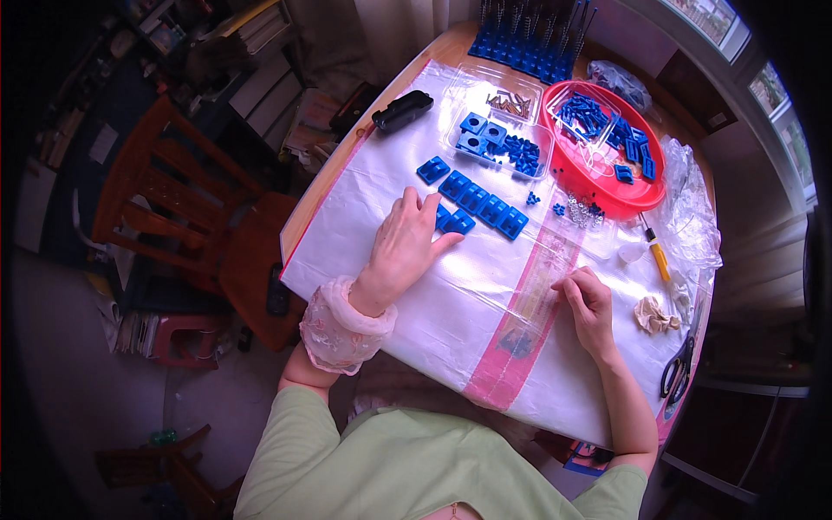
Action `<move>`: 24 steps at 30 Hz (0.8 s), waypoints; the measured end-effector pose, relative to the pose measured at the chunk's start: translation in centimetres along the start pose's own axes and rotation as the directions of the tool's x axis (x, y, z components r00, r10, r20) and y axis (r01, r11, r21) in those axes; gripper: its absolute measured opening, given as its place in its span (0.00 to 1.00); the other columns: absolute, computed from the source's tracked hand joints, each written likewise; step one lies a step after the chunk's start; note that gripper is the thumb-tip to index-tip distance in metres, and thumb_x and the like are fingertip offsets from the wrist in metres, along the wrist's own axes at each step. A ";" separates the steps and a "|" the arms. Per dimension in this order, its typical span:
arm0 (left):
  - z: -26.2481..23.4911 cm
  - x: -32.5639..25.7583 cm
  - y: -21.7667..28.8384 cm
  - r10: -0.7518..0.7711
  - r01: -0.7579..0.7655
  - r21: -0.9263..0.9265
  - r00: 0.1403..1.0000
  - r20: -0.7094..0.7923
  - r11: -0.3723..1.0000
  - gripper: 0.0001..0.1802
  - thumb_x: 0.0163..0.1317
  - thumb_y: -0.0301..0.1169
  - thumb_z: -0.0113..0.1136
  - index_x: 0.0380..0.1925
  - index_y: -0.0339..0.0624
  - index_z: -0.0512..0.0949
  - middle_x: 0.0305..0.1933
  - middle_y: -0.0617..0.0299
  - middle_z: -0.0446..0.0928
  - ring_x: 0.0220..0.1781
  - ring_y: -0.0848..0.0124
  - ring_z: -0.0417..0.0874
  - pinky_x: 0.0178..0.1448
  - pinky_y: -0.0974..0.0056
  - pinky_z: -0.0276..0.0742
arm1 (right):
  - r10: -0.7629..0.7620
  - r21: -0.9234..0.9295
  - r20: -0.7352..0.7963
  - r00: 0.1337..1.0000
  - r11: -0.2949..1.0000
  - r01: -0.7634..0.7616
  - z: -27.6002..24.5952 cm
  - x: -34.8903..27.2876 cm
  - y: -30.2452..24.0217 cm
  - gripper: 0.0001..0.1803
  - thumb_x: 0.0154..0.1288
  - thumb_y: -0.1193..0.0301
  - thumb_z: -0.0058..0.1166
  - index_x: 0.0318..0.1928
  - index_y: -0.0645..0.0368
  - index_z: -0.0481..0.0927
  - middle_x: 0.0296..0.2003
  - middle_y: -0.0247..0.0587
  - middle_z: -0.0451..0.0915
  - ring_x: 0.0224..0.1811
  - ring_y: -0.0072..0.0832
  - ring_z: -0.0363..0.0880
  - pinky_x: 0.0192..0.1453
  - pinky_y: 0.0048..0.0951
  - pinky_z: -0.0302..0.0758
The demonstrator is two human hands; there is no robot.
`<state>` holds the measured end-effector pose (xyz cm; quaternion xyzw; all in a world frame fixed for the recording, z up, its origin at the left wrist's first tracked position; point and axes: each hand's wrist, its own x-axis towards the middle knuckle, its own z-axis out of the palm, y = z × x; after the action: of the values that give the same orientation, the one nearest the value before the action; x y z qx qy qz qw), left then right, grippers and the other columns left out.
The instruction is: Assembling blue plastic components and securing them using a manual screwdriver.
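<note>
My left hand (400, 251), with a pink lace cuff at the wrist, reaches over the table with its fingers apart. Its thumb and forefinger lie beside two blue plastic blocks (457, 223), partly covered by the fingers; whether they touch is unclear. Just beyond runs a row of several similar blue blocks (482, 204), and a single blue block (433, 171) sits farther left. My right hand (590, 310) rests near the pink stripe of the table cover, fingers curled together. What those fingers hold, if anything, is hidden.
A clear divided tray (454, 139) contains blue parts and brass-coloured pieces. Beside it stands a red basin (652, 192) of blue parts. Small metal nuts (586, 213), a yellow-handled tool (659, 258), crumpled paper (656, 315) and scissors (677, 371) lie rightward. A black case (403, 111) lies far left.
</note>
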<state>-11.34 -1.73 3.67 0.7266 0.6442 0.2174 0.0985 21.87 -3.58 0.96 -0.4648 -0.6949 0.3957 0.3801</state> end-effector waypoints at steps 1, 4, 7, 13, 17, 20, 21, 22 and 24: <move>0.1 0.0 0.1 -0.004 0.005 -0.048 1.000 0.021 0.999 0.38 0.63 0.42 0.77 0.65 0.30 0.73 0.51 0.45 0.73 0.52 0.47 0.82 0.60 0.51 0.79 | -0.006 -0.010 0.002 1.000 1.000 0.006 0.0 0.0 0.0 0.10 0.75 0.77 0.54 0.38 0.65 0.87 0.28 0.37 0.78 0.35 0.26 0.72 0.41 0.30 0.69; 0.1 0.0 0.2 -0.027 0.031 -0.075 0.998 0.061 0.997 0.41 0.61 0.40 0.78 0.67 0.30 0.70 0.52 0.43 0.72 0.52 0.46 0.82 0.58 0.51 0.80 | -0.027 -0.038 0.008 1.000 0.999 0.027 0.1 0.1 0.0 0.09 0.74 0.78 0.54 0.37 0.65 0.87 0.27 0.37 0.78 0.35 0.27 0.72 0.41 0.30 0.69; -0.1 -0.2 0.3 0.004 0.000 -0.102 0.999 0.041 0.995 0.41 0.63 0.39 0.77 0.68 0.29 0.69 0.52 0.43 0.73 0.52 0.45 0.83 0.58 0.51 0.81 | -0.052 -0.051 0.003 0.999 0.997 0.052 0.0 0.1 0.0 0.09 0.74 0.78 0.54 0.37 0.66 0.86 0.27 0.38 0.79 0.35 0.28 0.73 0.41 0.31 0.70; -2.1 -1.0 -0.8 0.047 -0.039 -0.186 0.998 0.037 0.982 0.38 0.65 0.37 0.74 0.68 0.29 0.68 0.54 0.41 0.73 0.53 0.43 0.83 0.58 0.50 0.80 | -0.174 -0.117 -0.018 0.985 0.978 0.171 -0.3 0.1 -0.9 0.08 0.72 0.78 0.55 0.36 0.67 0.85 0.27 0.40 0.80 0.36 0.32 0.76 0.43 0.33 0.72; -2.4 -1.6 -1.3 0.095 -0.082 -0.179 0.993 0.066 0.980 0.38 0.65 0.36 0.74 0.68 0.30 0.68 0.54 0.42 0.73 0.54 0.44 0.82 0.59 0.50 0.80 | -0.297 -0.244 -0.003 0.955 0.926 0.287 -0.8 0.4 -2.5 0.05 0.69 0.80 0.57 0.35 0.67 0.85 0.27 0.41 0.80 0.35 0.35 0.77 0.42 0.34 0.73; -2.4 -1.6 -1.1 0.087 -0.072 -0.160 0.992 0.089 0.984 0.37 0.65 0.35 0.74 0.68 0.31 0.68 0.55 0.43 0.73 0.55 0.45 0.82 0.60 0.50 0.79 | -0.378 -0.372 0.040 0.925 0.853 0.365 -1.1 0.5 -3.5 0.02 0.64 0.82 0.60 0.35 0.66 0.84 0.27 0.42 0.80 0.35 0.39 0.79 0.41 0.37 0.75; -2.5 -1.6 -1.2 0.087 -0.071 -0.164 0.992 0.091 0.984 0.37 0.65 0.35 0.74 0.68 0.31 0.68 0.55 0.43 0.73 0.55 0.45 0.82 0.60 0.51 0.79 | -0.402 -0.414 0.068 0.913 0.821 0.392 -1.3 0.6 -3.6 0.02 0.63 0.82 0.60 0.35 0.66 0.84 0.27 0.42 0.80 0.35 0.39 0.79 0.40 0.37 0.75; -2.5 -1.6 -1.2 0.088 -0.071 -0.167 0.992 0.092 0.983 0.37 0.65 0.35 0.74 0.68 0.31 0.68 0.55 0.44 0.73 0.56 0.45 0.82 0.60 0.51 0.79 | -0.425 -0.454 0.096 0.900 0.786 0.419 -1.4 0.6 -3.6 0.02 0.62 0.82 0.61 0.35 0.65 0.84 0.27 0.42 0.80 0.35 0.40 0.80 0.40 0.37 0.76; -2.4 -1.5 -1.4 0.093 -0.075 -0.170 0.991 0.097 0.983 0.37 0.65 0.35 0.74 0.68 0.31 0.68 0.55 0.43 0.73 0.56 0.45 0.82 0.60 0.51 0.79 | -0.461 -0.496 0.149 0.875 0.730 0.469 -1.6 0.8 -3.6 0.04 0.60 0.82 0.62 0.36 0.65 0.84 0.27 0.42 0.80 0.35 0.41 0.81 0.39 0.38 0.76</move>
<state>-13.74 -3.36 4.92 0.7528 0.5865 0.2361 0.1830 21.85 -3.46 4.95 -0.3578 -0.8719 0.0897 0.3222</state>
